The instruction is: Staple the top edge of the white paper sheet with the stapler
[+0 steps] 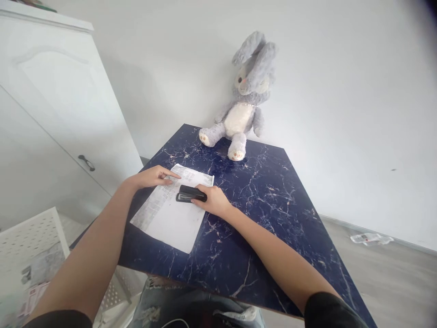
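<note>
A black stapler (186, 193) is gripped in my right hand (214, 199), over the middle of a printed sheet of paper (180, 225). Its jaw end points left, toward the printed strip of the sheet. Whether the stapler touches the paper I cannot tell. My left hand (155, 176) rests at the paper's upper left edge, fingers stretched out over the sheet and holding nothing. The paper lies slightly turned on a dark blue marbled table (259, 200).
A grey plush rabbit (239, 118) sits at the table's far edge against the white wall. At left stand a white cabinet (61, 100) and a white perforated rack (30, 232) with packages. Clear plastic packaging (371, 238) lies on the floor at right.
</note>
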Demonstrator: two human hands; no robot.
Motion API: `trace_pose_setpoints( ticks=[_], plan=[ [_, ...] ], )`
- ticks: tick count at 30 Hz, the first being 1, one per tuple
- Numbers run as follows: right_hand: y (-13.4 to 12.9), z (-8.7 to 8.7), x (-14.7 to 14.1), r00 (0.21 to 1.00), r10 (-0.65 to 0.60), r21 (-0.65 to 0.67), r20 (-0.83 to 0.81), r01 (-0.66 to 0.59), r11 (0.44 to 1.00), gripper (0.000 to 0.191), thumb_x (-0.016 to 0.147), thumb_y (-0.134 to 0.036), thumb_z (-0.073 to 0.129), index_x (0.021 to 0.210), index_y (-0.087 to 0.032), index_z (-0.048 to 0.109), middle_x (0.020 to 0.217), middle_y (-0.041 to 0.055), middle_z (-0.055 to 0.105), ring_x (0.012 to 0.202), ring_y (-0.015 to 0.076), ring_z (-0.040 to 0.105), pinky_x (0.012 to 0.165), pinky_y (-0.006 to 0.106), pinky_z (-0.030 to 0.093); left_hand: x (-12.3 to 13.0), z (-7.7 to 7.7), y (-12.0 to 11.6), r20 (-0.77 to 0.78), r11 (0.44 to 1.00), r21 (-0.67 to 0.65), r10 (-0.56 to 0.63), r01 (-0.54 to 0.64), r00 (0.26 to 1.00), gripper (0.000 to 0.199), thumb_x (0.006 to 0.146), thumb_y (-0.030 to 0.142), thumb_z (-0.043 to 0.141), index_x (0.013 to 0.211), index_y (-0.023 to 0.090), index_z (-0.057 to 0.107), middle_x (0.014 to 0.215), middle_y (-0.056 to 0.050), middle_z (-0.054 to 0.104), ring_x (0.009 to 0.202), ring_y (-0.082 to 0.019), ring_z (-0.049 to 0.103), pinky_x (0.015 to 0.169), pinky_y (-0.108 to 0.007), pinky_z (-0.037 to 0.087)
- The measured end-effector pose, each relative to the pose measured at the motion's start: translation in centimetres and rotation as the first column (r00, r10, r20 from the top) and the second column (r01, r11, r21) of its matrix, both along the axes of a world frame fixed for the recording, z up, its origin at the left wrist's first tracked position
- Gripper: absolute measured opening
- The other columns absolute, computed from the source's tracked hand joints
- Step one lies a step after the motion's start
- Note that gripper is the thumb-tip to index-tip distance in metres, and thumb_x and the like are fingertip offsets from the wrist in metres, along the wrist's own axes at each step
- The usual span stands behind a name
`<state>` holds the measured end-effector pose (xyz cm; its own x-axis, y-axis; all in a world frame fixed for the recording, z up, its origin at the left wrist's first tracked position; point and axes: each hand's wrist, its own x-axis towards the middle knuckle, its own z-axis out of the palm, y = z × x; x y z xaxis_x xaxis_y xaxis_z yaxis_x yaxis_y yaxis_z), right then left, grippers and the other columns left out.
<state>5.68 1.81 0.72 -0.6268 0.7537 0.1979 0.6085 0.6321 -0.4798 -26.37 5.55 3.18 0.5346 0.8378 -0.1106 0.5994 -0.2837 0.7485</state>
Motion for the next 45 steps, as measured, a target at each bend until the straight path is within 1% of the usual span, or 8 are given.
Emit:
trace_pose_setpoints(
  ticks=[5, 14, 21, 25, 29, 37, 41, 45],
  plan=[
    [-0.3, 0.8, 4.3, 0.999, 0.022, -0.028, 0.044, -0.021, 0.999, 0.026, 0.090, -0.038, 0.074, 0.113, -0.026, 0.071, 0.086, 0.0009, 0.076, 0.076, 0.0188, 0.070, 0.069, 0.025, 0.043, 2.4, 0.5, -0.9, 0.102, 0.984, -0.137, -0.099, 0.113, 0.990, 0.053, 0.093, 0.043, 0.071, 0.141, 0.021, 0.068, 0.057, 0.004, 0.050, 0.048, -0.012, 0.046, 0.052, -0.023, 0.035],
    [-1.1, 1.3, 17.9, 0.986, 0.115, -0.180, -0.121, -0.136, 0.974, 0.043, 0.088, -0.037, 0.076, 0.129, -0.023, 0.073, 0.097, 0.0040, 0.080, 0.074, 0.0189, 0.071, 0.069, 0.028, 0.049, 11.3, -0.2, -2.7, 0.074, 0.913, -0.272, -0.294, 0.303, 0.953, 0.042, 0.091, 0.041, 0.071, 0.129, 0.026, 0.076, 0.086, -0.006, 0.077, 0.058, -0.015, 0.063, 0.059, -0.026, 0.047],
    [-2.1, 0.3, 19.8, 0.960, -0.059, -0.126, -0.275, 0.025, 0.992, 0.033, 0.082, -0.041, 0.082, 0.109, -0.023, 0.079, 0.094, 0.0069, 0.078, 0.080, 0.0235, 0.069, 0.073, 0.035, 0.052, 15.5, -0.4, -4.0, -0.070, 0.970, 0.140, -0.190, 0.198, 0.979, 0.023, 0.094, 0.038, 0.066, 0.099, 0.025, 0.084, 0.076, -0.004, 0.074, 0.061, -0.017, 0.061, 0.061, -0.029, 0.046],
    [-3.0, 0.7, 17.4, 0.844, -0.324, -0.157, -0.426, 0.284, 0.946, 0.027, 0.083, -0.045, 0.080, 0.096, -0.022, 0.076, 0.082, 0.0031, 0.072, 0.070, 0.0197, 0.061, 0.063, 0.031, 0.045, 19.8, -1.0, -4.1, -0.088, 0.882, 0.466, 0.121, -0.067, 0.989, 0.031, 0.102, 0.033, 0.052, 0.111, 0.020, 0.079, 0.116, -0.014, 0.074, 0.108, -0.031, 0.069, 0.100, -0.047, 0.052],
    [-3.7, 0.6, 15.8, 0.639, -0.542, -0.314, -0.545, 0.444, 0.839, 0.031, 0.081, -0.049, 0.082, 0.091, -0.021, 0.072, 0.074, 0.0000, 0.063, 0.065, 0.0172, 0.054, 0.058, 0.030, 0.042, 23.4, -3.0, -3.4, -0.245, 0.837, 0.546, 0.210, -0.044, 0.947, 0.054, 0.105, 0.045, 0.049, 0.150, 0.017, 0.058, 0.169, -0.018, 0.036, 0.158, -0.047, 0.022, 0.125, -0.069, 0.021],
    [-3.3, 0.0, 16.1, 0.311, -0.632, -0.702, -0.710, -0.245, 0.668, 0.037, 0.087, -0.041, 0.078, 0.117, -0.026, 0.063, 0.108, 0.0074, 0.074, 0.080, 0.0214, 0.071, 0.063, 0.032, 0.057, 23.5, -5.5, -1.9, -0.314, 0.909, 0.409, 0.061, 0.077, 0.948, 0.072, 0.104, 0.062, 0.042, 0.165, 0.024, 0.037, 0.176, -0.014, 0.020, 0.162, -0.043, 0.008, 0.129, -0.066, 0.009],
    [-2.8, 0.2, 16.2, 0.324, -0.617, -0.697, -0.717, -0.358, 0.621, 0.038, 0.098, -0.051, 0.057, 0.123, -0.023, 0.061, 0.118, 0.0135, 0.075, 0.075, 0.0213, 0.069, 0.052, 0.030, 0.048, 22.3, -4.6, -1.0, -0.264, 0.914, 0.397, 0.026, 0.084, 0.964, 0.065, 0.105, 0.057, 0.046, 0.160, 0.023, 0.044, 0.174, -0.014, 0.026, 0.162, -0.043, 0.012, 0.128, -0.069, 0.008],
    [-1.8, 0.1, 16.3, 0.423, -0.607, -0.738, -0.672, -0.329, 0.589, 0.048, 0.102, -0.054, 0.040, 0.124, -0.019, 0.063, 0.116, 0.0165, 0.075, 0.082, 0.0266, 0.070, 0.065, 0.039, 0.055, 22.4, -3.7, -0.6, 0.105, 0.865, 0.491, 0.056, -0.101, 0.993, 0.044, 0.110, 0.041, 0.039, 0.141, 0.020, 0.062, 0.159, -0.014, 0.050, 0.152, -0.031, 0.041, 0.129, -0.055, 0.026]
  ],
)
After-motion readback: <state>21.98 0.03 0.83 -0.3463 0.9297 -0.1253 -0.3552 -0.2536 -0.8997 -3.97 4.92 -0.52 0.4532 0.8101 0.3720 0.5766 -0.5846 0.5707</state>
